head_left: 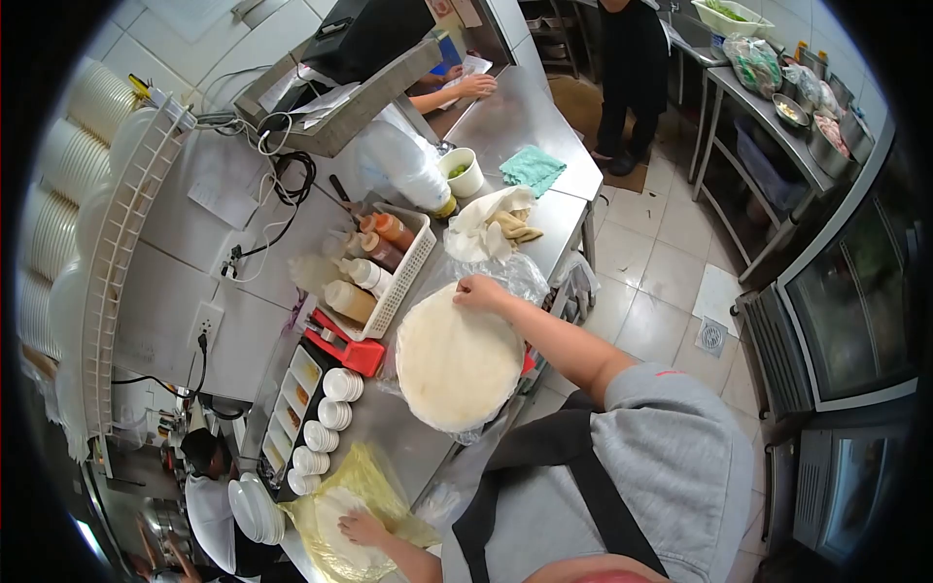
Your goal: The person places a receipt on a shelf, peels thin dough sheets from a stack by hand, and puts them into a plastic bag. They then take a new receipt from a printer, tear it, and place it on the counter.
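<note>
Right, so I'm watching the pale round sheet (457,364), which is lying mid-view on the steel counter (389,428), with clear plastic (525,280) showing round it, presumably guarding it from the metal. At its one o'clock rim my right hand (482,293) is pinching, fingertips closing on the edge; I'm guessing the rim is offering the easiest grip without creasing the middle.

Down at seven o'clock, my left hand (364,528) is resting palm-down on pale material (340,507) in a yellow bag (394,478); I'm not able to tell whether those fingers are gripping or only steadying it.

Moving outward, a red tool (360,355) is sitting at nine o'clock, and small white dishes (335,415) are standing in stacks at eight, probably saving room. At half past ten a white basket (412,260) is corralling squeeze bottles (394,231), likely so they're not tipping. Towards one o'clock a green cloth (533,168) is lying crumpled, and beyond it, at twelve, a co-worker's hand (476,85) is reaching over the counter's far end.
</note>
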`<state>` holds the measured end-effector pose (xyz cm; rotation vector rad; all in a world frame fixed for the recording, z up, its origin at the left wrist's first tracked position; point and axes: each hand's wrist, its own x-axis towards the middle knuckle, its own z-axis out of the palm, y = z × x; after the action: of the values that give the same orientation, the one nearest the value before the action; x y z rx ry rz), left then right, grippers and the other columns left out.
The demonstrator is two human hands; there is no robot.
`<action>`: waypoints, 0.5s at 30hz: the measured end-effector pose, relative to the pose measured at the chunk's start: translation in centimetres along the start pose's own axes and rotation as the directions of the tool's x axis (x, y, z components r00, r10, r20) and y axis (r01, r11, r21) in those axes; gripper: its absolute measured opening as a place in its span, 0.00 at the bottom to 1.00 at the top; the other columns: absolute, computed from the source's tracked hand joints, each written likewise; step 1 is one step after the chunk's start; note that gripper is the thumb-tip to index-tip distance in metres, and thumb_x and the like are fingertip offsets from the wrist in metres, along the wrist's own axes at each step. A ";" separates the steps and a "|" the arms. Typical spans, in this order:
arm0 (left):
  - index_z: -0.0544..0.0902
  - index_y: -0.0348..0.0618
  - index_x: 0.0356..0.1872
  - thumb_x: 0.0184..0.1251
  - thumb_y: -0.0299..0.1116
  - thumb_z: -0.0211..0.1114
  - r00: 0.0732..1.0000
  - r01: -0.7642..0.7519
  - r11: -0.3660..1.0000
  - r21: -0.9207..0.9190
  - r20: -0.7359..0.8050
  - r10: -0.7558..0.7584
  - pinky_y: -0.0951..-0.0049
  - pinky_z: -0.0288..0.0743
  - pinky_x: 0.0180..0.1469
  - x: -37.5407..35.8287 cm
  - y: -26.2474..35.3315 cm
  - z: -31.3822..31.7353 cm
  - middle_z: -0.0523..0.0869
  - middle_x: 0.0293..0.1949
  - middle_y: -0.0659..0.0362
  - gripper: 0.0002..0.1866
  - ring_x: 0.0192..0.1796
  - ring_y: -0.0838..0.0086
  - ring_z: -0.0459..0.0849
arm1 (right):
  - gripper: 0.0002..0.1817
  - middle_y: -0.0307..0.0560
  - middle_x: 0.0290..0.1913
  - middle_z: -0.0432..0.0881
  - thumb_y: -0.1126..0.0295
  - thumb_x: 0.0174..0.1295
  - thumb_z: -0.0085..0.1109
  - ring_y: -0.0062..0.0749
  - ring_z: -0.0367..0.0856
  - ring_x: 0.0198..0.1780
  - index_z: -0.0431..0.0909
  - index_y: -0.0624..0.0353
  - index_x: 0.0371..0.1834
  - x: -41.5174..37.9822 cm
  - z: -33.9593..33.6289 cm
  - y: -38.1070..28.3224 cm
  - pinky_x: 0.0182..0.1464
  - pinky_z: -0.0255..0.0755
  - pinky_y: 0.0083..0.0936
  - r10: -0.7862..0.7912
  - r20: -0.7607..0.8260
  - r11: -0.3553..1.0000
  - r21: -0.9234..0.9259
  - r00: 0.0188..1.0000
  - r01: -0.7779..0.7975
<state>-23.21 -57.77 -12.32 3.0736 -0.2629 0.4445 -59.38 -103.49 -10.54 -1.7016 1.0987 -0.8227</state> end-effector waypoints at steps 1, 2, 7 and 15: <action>0.66 0.39 0.61 0.71 0.50 0.34 1.000 -0.003 1.000 0.007 0.001 0.003 0.58 0.56 0.63 0.1 -0.2 0.3 0.66 0.63 0.52 0.29 0.66 0.61 0.62 | 0.14 0.52 0.29 0.81 0.61 0.46 0.62 0.41 0.79 0.33 0.79 0.61 0.30 0.0 0.0 0.0 0.38 0.71 0.32 -0.009 -0.005 1.000 0.003 1.000 0.009; 0.66 0.39 0.62 0.71 0.50 0.33 1.000 -0.006 1.000 0.012 0.002 0.006 0.58 0.56 0.63 0.2 -0.2 0.5 0.66 0.63 0.52 0.29 0.66 0.61 0.62 | 0.14 0.52 0.28 0.81 0.61 0.46 0.62 0.41 0.79 0.33 0.79 0.61 0.29 0.0 0.0 -0.1 0.38 0.71 0.32 -0.019 -0.009 1.000 0.004 1.000 0.019; 0.66 0.39 0.61 0.71 0.50 0.34 1.000 -0.023 0.999 0.024 -0.018 0.023 0.57 0.56 0.63 0.4 -0.5 1.0 0.66 0.63 0.51 0.29 0.65 0.60 0.63 | 0.13 0.51 0.28 0.81 0.62 0.46 0.62 0.40 0.79 0.31 0.78 0.61 0.28 0.0 -0.2 -0.1 0.36 0.70 0.32 -0.013 0.003 0.999 0.040 1.000 0.013; 0.70 0.40 0.57 0.70 0.49 0.38 0.991 -0.073 0.997 0.033 -0.107 0.076 0.55 0.63 0.58 0.5 -0.6 0.6 0.71 0.58 0.50 0.27 0.61 0.58 0.68 | 0.12 0.55 0.31 0.81 0.65 0.56 0.50 0.46 0.81 0.33 0.78 0.56 0.39 12.2 -11.3 -2.6 0.35 0.72 0.38 -0.107 -0.482 0.992 0.003 0.870 0.123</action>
<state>-22.46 -57.28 -12.77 3.0623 -0.3716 0.6207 -63.80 -118.08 -3.49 -1.5836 1.3073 -1.3879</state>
